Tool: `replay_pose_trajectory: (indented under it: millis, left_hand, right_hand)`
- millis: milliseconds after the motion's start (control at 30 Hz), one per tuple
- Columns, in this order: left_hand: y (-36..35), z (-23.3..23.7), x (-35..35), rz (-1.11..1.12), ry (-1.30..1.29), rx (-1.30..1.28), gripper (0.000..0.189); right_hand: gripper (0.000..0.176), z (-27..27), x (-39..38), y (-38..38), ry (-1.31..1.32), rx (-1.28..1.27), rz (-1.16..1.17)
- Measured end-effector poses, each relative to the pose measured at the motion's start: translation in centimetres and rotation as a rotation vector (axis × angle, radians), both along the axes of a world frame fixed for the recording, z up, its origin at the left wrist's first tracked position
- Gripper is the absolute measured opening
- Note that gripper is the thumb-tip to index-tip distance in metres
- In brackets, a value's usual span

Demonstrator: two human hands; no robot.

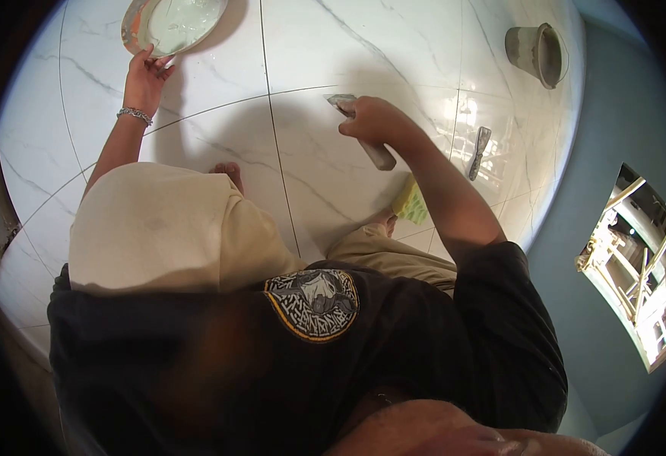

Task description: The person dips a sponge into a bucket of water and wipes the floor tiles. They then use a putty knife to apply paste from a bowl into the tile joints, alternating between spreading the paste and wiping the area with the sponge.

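Tiled floor, left to right.

Risks, as judged: the bowl (130,32) sits at the upper left with a pale, wet mix (177,23) inside; a hard press or tug on its near rim could tip it or slop the mix onto the tile. Bare toes (229,172) poke out past the left knee — a spill running that way could reach them. Mid-floor, a careless sweep of the held scraper (378,155) could drop paste or scratch the glossy tile (302,45). Next to the right foot (391,221), the yellow-green sponge (411,202) could be stepped on if the leg shifts. Farther right, a loose putty knife (480,152) lies flat — easily kicked or slid. Bucket (527,52) upper right, well apart from both hands; low risk.

Grip: left grip (147,82) at the bowl's near rim, fingers partly spread, at least 1 touching; cannot tell whether it pinches the rim or only steadies it. Right grip (375,120) closed around the scraper, blade end pointing up-left, pale handle end jutting out below the fist. Whether the blade meets the tile, cannot tell.
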State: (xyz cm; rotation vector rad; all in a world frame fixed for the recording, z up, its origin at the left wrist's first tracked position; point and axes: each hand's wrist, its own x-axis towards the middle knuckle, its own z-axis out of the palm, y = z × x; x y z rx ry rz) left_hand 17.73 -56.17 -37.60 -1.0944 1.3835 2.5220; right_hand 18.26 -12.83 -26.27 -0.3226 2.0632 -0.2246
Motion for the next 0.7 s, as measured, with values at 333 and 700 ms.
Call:
replay_pose_trajectory:
  millis: [333, 700]
  left_hand:
    - [-0.6, -0.9, 0.1, -0.034, 0.002, -0.006, 0.033]
    - [0.2, 0.3, 0.0, -0.015, -0.016, -0.024, 0.034]
  right_hand:
    - [0.065, -2.9, 8.6, -2.4, 0.389, -0.051, -0.170]
    - [0.061, -1.0, 3.9, 1.1, 0.149, 0.013, 0.073]
